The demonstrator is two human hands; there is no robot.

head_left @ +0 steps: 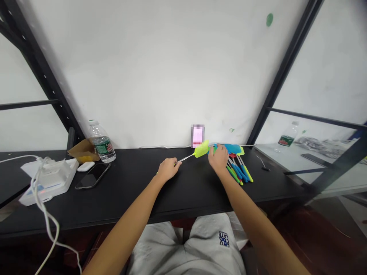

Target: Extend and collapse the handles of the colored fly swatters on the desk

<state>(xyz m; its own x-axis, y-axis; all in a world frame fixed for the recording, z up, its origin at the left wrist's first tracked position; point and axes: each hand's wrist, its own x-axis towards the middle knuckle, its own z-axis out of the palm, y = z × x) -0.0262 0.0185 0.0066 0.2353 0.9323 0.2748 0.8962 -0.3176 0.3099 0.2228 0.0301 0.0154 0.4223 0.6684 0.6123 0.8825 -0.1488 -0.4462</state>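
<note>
A yellow-green fly swatter (201,149) with a mesh head and a thin metal rod points to the upper right above the black table. My left hand (168,169) is closed around its handle end, most of which the fingers hide. Close to the right side of that mesh head is my right hand (219,158), its thumb and forefinger apart, resting over the heads of a pile of fly swatters (231,148). The pile's heads are mostly blue, with bits of green and red. Several blue, green and yellow handles (243,172) fan out toward me beside my right wrist.
A phone with a blurred pink screen (198,135) leans on the white wall. At left stand a water bottle (102,144), an open cardboard box (83,151), a white case (85,166), a dark phone (93,176) and a power strip (51,183). A small cable (265,168) lies at right.
</note>
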